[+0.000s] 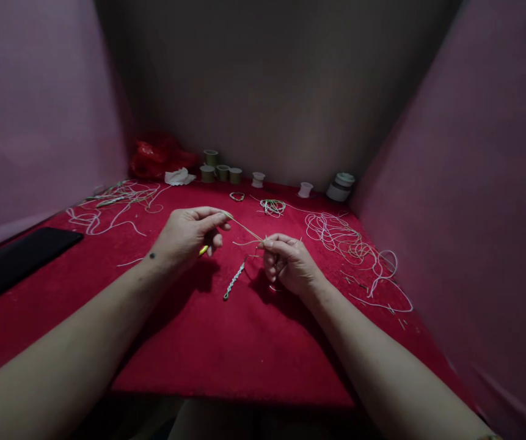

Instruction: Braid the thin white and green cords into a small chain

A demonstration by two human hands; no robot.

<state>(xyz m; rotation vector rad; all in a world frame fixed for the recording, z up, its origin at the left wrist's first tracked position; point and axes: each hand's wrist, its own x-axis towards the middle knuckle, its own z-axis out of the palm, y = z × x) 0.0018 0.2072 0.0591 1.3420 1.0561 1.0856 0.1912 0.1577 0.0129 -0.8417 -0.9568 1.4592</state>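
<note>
While the left hand (193,229) and right hand (288,260) stretch thin cord (246,228) between pinching fingers near centre, the braided strip (234,281), towards seven o'clock, appears finished; loose ends (244,244) remain unbraided.

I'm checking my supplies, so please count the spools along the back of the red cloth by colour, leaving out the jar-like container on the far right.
Green spools: 4
Pale spools: 2
Total: 6
</note>
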